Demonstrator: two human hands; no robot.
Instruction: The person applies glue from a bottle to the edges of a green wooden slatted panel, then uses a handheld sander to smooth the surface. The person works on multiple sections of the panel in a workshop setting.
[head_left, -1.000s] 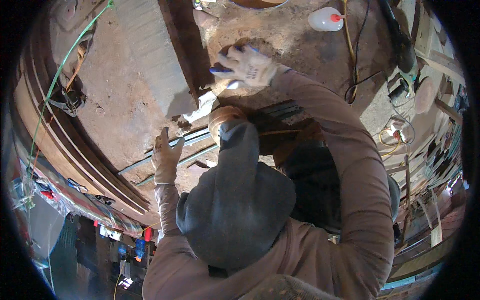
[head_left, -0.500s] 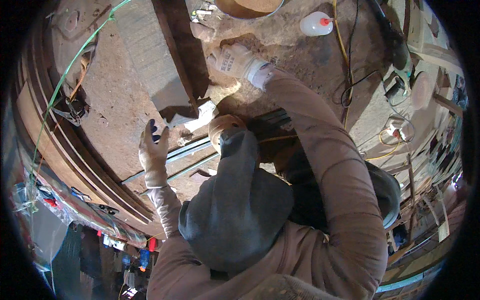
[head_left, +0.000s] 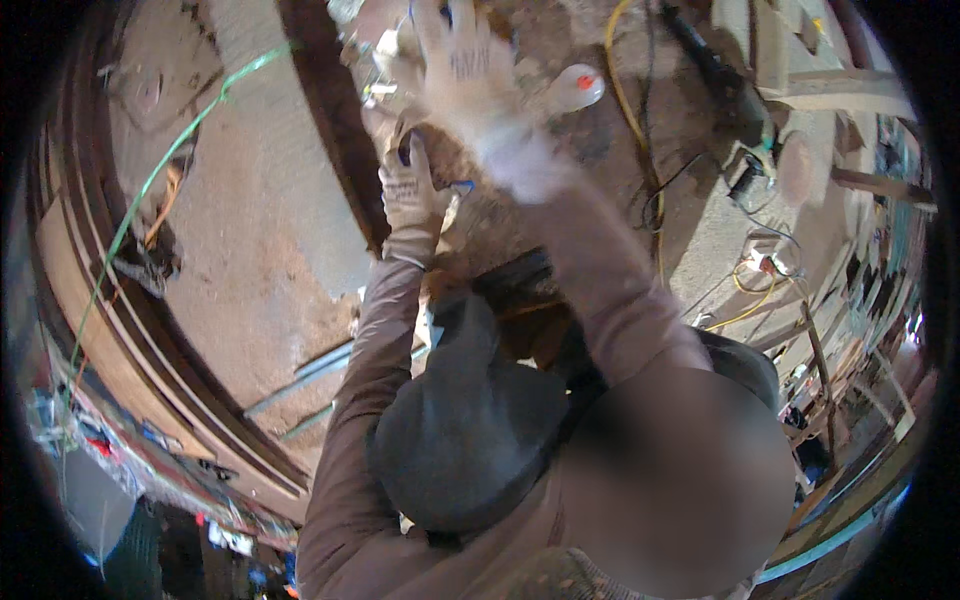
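My left hand (head_left: 408, 198), in a pale work glove with dark blue at the fingertips, reaches low over the dirt ground beside the dark edge of a long grey board (head_left: 275, 130). Its fingers are stretched and apart, with nothing plainly held. A short blue strip (head_left: 460, 186) shows by the thumb side; whether it is part of the glove is unclear. Further ahead, my right hand (head_left: 465, 75), gloved alike and smeared by motion, is stretched over a round basin (head_left: 514, 32). The hand hides most of that basin, and its fingertips run to the top edge.
Right of the basin stands a white plastic bottle (head_left: 575, 90) with a red cap. A yellow cable (head_left: 630, 110) and a black cable run along the ground. Metal bars (head_left: 305, 385) lie near my left forearm. A green cord (head_left: 150, 180) hangs at left.
My left hand has moved forward and right, past the board's near end. The right hand has gone forward over the basin. The view has shifted, so the bottle appears lower and further left.
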